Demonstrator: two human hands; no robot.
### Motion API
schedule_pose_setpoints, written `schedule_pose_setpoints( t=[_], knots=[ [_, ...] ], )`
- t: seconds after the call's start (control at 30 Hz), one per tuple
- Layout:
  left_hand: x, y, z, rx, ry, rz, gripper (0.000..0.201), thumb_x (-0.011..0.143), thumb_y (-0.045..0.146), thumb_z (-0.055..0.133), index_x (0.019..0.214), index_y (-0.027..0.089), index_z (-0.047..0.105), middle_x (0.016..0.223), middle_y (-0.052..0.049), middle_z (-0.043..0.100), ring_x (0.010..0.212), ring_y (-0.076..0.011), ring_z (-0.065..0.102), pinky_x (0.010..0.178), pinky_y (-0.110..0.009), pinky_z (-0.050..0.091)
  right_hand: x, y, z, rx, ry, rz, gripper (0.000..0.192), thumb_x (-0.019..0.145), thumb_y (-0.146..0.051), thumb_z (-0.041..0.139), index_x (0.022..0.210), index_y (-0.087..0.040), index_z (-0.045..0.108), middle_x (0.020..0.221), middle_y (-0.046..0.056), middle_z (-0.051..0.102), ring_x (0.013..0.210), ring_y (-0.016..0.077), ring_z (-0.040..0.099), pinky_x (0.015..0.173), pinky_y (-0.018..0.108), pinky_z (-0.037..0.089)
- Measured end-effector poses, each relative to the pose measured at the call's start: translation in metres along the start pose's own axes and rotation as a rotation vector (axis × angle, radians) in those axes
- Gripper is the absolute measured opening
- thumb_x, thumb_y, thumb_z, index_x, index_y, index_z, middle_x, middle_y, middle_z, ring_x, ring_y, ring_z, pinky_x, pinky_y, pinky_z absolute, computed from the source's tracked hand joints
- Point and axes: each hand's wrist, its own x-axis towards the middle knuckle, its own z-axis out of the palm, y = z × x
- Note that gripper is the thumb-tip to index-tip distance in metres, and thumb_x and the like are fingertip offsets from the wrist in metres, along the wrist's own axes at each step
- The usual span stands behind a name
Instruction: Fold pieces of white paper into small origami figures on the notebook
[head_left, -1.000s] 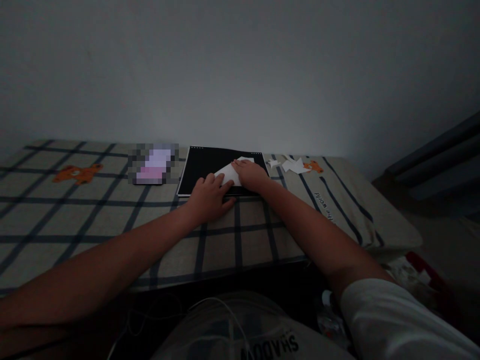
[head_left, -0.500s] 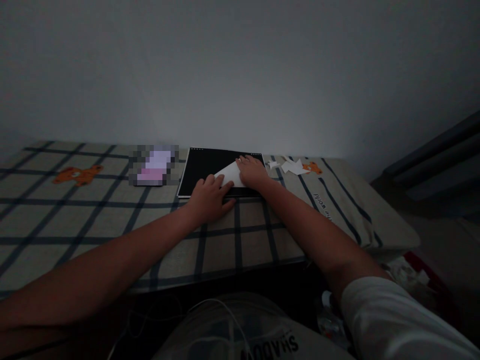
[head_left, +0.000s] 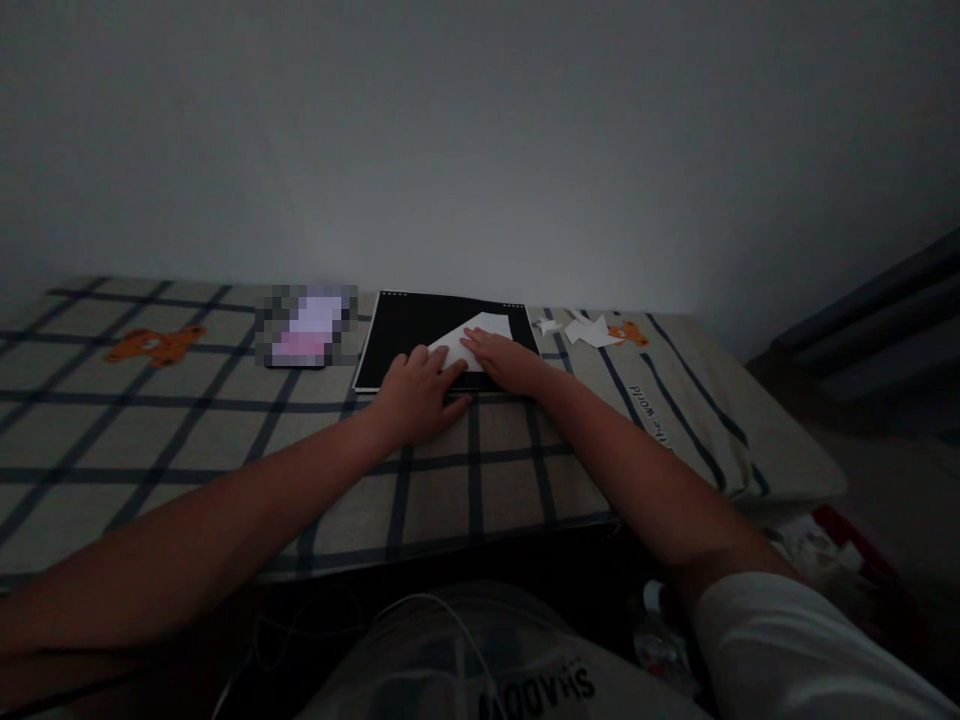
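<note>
The white paper (head_left: 472,338) was folded to a pointed, triangle-like shape, lying flat on the black board (head_left: 409,330) — its near edge sat under the fingertips of both hands. Left hand (head_left: 416,392) and right hand (head_left: 504,358) pressed it with fingers flat and spread narrow, gripping nothing. Small white scraps (head_left: 583,331) lay well right of the right fingers on the checked cloth (head_left: 225,430).

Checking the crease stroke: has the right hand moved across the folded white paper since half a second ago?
Yes. The right hand has slid toward the near edge of the black rectangular mat, uncovering the folded white paper at its far corner.

Open checked cloth (head_left: 187,440) is left before the flat black rectangular board (head_left: 409,330). Small white paper scraps (head_left: 589,332) are scattered just to its right, and the plain wall (head_left: 480,150) closes it off behind.
</note>
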Motion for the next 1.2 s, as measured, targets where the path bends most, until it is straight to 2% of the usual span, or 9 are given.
schedule_pose_setpoints(
  t=[0.1,0.2,0.27,0.37,0.53,0.67,0.8,1.03,1.2],
  knots=[
    [0.002,-0.004,-0.002,-0.020,0.000,-0.004,0.057,0.103,0.057,0.041,0.146,0.024,0.058,0.151,-0.016,0.054,0.125,-0.0391,0.052,0.091,-0.050,0.045,0.000,-0.003,-0.003,-0.010,-0.011,-0.002,0.055,0.103,-0.014,0.035,0.157,-0.006,0.045,0.165,0.022,0.040,0.156,0.0260,0.035,0.127,0.051,0.034],
    [0.007,-0.017,-0.003,-0.086,-0.004,0.032,0.051,0.107,0.047,0.031,0.139,0.026,0.065,0.146,-0.012,0.060,0.118,-0.0346,0.057,0.090,-0.047,0.046,0.000,-0.005,-0.005,-0.026,-0.009,0.010,0.055,0.103,-0.013,0.035,0.156,-0.006,0.046,0.164,0.022,0.041,0.155,0.0259,0.037,0.126,0.050,0.035],
    [0.013,-0.030,-0.001,-0.171,0.025,0.095,0.051,0.108,0.040,0.028,0.135,0.021,0.068,0.141,-0.011,0.066,0.115,-0.0297,0.061,0.098,-0.046,0.046,0.001,-0.005,-0.004,-0.039,-0.009,0.016,0.054,0.103,-0.013,0.034,0.156,-0.007,0.046,0.164,0.020,0.042,0.155,0.0254,0.038,0.126,0.050,0.035],
    [0.022,-0.051,0.005,-0.312,0.034,0.047,0.048,0.105,0.035,0.034,0.135,0.016,0.067,0.124,-0.012,0.074,0.110,-0.0271,0.064,0.097,-0.041,0.049,0.001,-0.006,-0.005,-0.049,-0.023,0.017,0.056,0.102,-0.013,0.035,0.157,-0.007,0.045,0.165,0.019,0.041,0.155,0.0246,0.038,0.127,0.047,0.034],
    [0.030,-0.077,0.015,-0.352,0.110,0.078,0.045,0.099,0.025,0.040,0.134,0.017,0.068,0.134,-0.010,0.069,0.124,-0.0244,0.060,0.110,-0.041,0.046,0.002,-0.007,-0.007,-0.026,-0.018,0.014,0.056,0.102,-0.013,0.035,0.156,-0.005,0.046,0.165,0.020,0.040,0.155,0.0252,0.038,0.127,0.047,0.034],
    [0.032,-0.090,0.018,-0.310,0.029,0.151,0.049,0.101,0.035,0.042,0.141,0.017,0.064,0.139,-0.010,0.067,0.124,-0.0252,0.059,0.111,-0.041,0.044,0.003,-0.007,-0.007,0.004,-0.003,0.008,0.056,0.101,-0.013,0.036,0.155,-0.004,0.046,0.165,0.020,0.040,0.154,0.0271,0.039,0.127,0.048,0.034],
    [0.038,-0.094,0.011,-0.223,-0.029,0.186,0.053,0.101,0.037,0.038,0.142,0.015,0.064,0.138,-0.013,0.065,0.125,-0.0265,0.058,0.112,-0.041,0.043,0.002,-0.008,-0.008,0.005,-0.006,-0.001,0.058,0.099,-0.011,0.037,0.156,-0.004,0.046,0.165,0.021,0.040,0.153,0.0291,0.041,0.126,0.050,0.036],
    [0.065,-0.084,-0.007,-0.059,-0.190,0.235,0.056,0.099,0.031,0.036,0.146,0.013,0.060,0.132,-0.013,0.064,0.118,-0.0242,0.063,0.103,-0.033,0.047,0.004,-0.006,-0.004,-0.008,0.013,-0.016,0.057,0.099,-0.011,0.037,0.155,-0.004,0.047,0.164,0.020,0.041,0.154,0.0276,0.040,0.127,0.049,0.035],
    [0.074,-0.086,-0.006,0.013,-0.195,0.241,0.054,0.101,0.030,0.033,0.145,0.017,0.062,0.127,-0.011,0.066,0.115,-0.0233,0.064,0.096,-0.031,0.048,0.006,-0.003,0.000,-0.039,0.016,-0.028,0.057,0.099,-0.011,0.038,0.155,-0.003,0.046,0.164,0.021,0.042,0.153,0.0285,0.040,0.126,0.048,0.035]
  ],
)
